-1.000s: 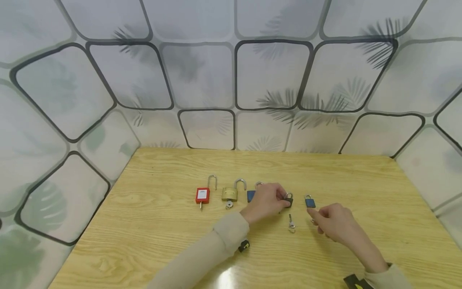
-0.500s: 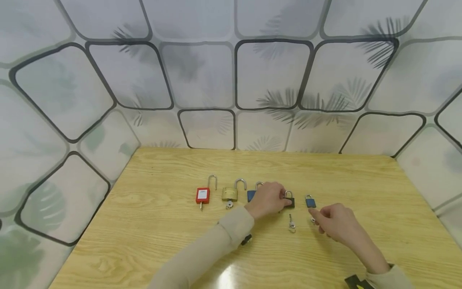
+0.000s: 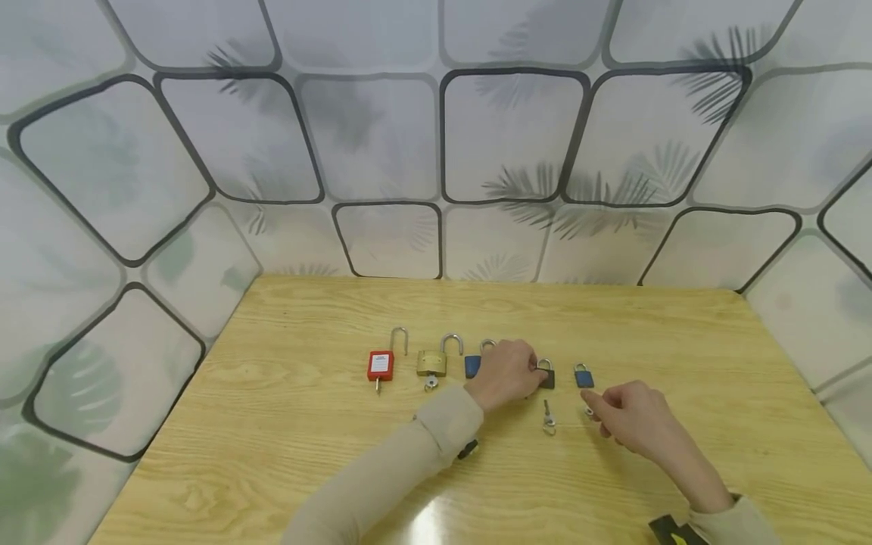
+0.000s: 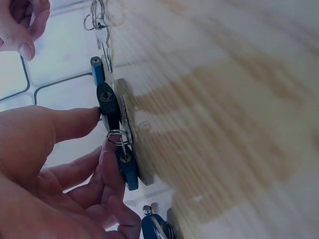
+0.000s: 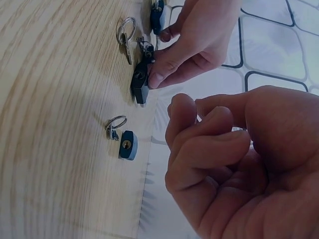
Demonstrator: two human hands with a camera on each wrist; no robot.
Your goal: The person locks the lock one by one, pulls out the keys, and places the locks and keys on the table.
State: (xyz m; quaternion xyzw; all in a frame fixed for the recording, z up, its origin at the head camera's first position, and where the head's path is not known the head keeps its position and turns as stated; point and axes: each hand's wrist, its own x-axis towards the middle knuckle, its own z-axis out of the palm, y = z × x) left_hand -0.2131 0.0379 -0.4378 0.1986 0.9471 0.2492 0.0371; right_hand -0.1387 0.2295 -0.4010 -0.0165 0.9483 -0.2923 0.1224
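My left hand (image 3: 506, 371) pinches the edge of a black padlock (image 3: 548, 381), which lies on the wooden table with its shackle pointing away. In the left wrist view, the thumb touches the black padlock's body (image 4: 106, 99); a blue padlock (image 4: 127, 169) with keys sits by the other fingers. My right hand (image 3: 633, 418) hovers near a small blue padlock (image 3: 583, 378), fingers loosely curled with nothing visible in them. In the right wrist view, the small blue padlock (image 5: 128, 145) and its ringed keys (image 5: 114, 128) lie apart from the right hand.
Left of the hands lie a red padlock (image 3: 380, 365), a brass padlock (image 3: 431, 363) with its key in, and a blue padlock (image 3: 472, 367) partly hidden by the left hand. Loose keys on a ring (image 3: 549, 421) lie between the hands. A patterned backdrop (image 3: 511, 136) rises behind the table.
The black padlock has gone from angled to lying flat beside the left hand's fingers, which shifted slightly right. The right hand stays almost still. The head view has tilted slightly.
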